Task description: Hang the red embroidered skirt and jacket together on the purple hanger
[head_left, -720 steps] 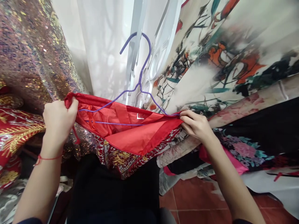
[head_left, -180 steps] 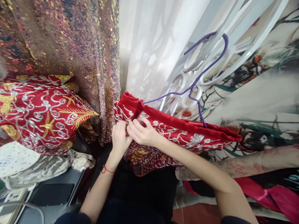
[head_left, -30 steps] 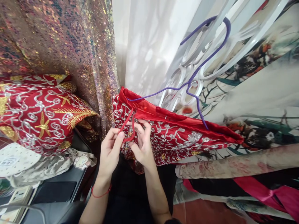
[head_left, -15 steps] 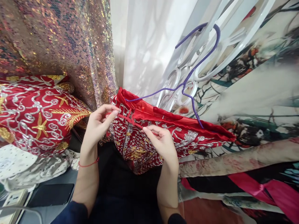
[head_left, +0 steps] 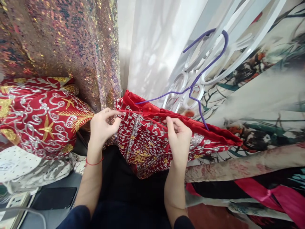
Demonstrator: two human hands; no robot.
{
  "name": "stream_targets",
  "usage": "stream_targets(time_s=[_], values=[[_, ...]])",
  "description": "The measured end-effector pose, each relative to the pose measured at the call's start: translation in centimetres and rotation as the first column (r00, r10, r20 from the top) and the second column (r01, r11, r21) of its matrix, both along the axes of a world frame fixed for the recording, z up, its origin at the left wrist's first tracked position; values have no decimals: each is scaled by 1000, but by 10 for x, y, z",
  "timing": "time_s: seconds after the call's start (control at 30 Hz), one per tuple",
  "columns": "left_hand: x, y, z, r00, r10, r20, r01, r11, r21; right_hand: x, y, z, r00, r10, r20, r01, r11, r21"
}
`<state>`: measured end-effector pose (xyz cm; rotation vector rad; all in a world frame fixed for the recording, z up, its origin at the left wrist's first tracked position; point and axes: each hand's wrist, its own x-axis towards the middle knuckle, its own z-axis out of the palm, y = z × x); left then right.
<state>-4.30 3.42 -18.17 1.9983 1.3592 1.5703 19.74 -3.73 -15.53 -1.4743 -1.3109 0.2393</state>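
Observation:
A red garment with silver and gold embroidery hangs from a purple hanger, its red satin waistband along the top. Two thin red cord ends run out from the waistband. My left hand pinches one end at the garment's left edge, thumb below the fingers. Over the front of the fabric, my right hand grips the other end between thumb and fingertips. Both cord ends look stretched. A red string bracelet circles my left wrist.
Another red embroidered item bulges at the left, above white dotted cloth. A dark phone lies near a power strip. Sequinned fabric hangs behind; a white openwork frame and patterned cloth stand at the right.
My hands have moved apart, the right one rightward and slightly up. The red loops of cord between them have gone, and the cord ends now lie straighter.

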Motion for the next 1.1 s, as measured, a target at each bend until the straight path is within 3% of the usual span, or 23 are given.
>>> stream_targets(time_s=[0.07, 0.1, 0.17, 0.23, 0.33, 0.43, 0.57, 0.7, 0.87, 1.1], values=[[7, 0, 1, 981, 154, 115, -164, 983, 85, 3, 0, 0, 982, 124, 140, -112, 990, -91], [11, 0, 2, 961, 167, 220, -197, 973, 123, 4, 1, 0, 952, 245, 183, -220, 965, -143], [16, 1, 5, 909, 47, 415, -133, 975, 181, 2, 5, 2, 851, 496, 176, -464, 864, -195], [18, 0, 10, 855, -179, 487, 89, 976, 201, -3, 10, 4, 792, 600, 116, -591, 800, -103], [17, -4, 19, 801, -478, 361, 498, 866, 42, -12, 19, 9, 855, 516, 56, -518, 845, 128], [19, -10, 28, 770, -590, 243, 628, 767, -128, -16, 28, 13, 855, 494, 159, -518, 826, 220], [25, -10, 34, 793, -582, 182, 607, 781, -150, -12, 35, 18, 690, 504, 520, -641, 759, 115], [28, -5, 29, 796, -558, 235, 601, 775, -197, -13, 36, 22, 570, 351, 743, -577, 815, 58], [37, -3, 18, 772, -451, 448, 573, 799, -182, -22, 36, 18, 661, 232, 714, -480, 862, 165], [44, 12, 12, 790, -281, 545, 359, 933, -40, -15, 29, 8, 863, 50, 502, -231, 923, 306]])
